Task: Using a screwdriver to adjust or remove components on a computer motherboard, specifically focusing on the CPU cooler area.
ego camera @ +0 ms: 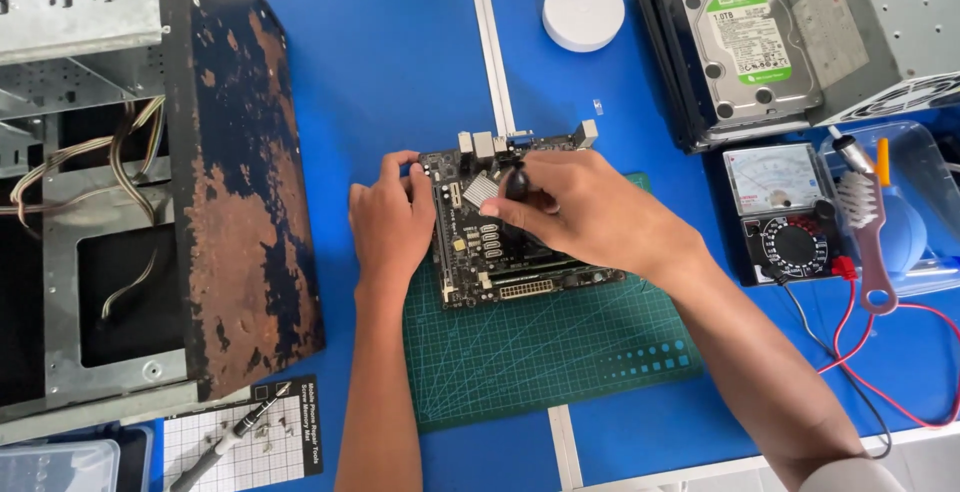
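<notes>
While the motherboard [500, 242] is lying flat on the green cutting mat [540, 352] near the middle of the blue bench [400, 72], both hands are working on it from the near side; the left hand [390, 217] is resting against the board's left edge, fingers curled over that edge and thumb on top, steadying it; the right hand [585, 212] is reaching in from the right and lying over the upper middle of the board, its fingertips pinching a small dark round-headed tool [517, 184] just beside the silver heatsink [481, 190]. The board's long axis is running left to right, its port row facing away from the person; the right hand is sitting directly above it, so it is the nearer one to the heatsink. A rusty computer case [240, 172] is standing open at the left; a hard drive [745, 47] and an analogue multimeter [785, 217] are lying at the right, well apart from the hands.
</notes>
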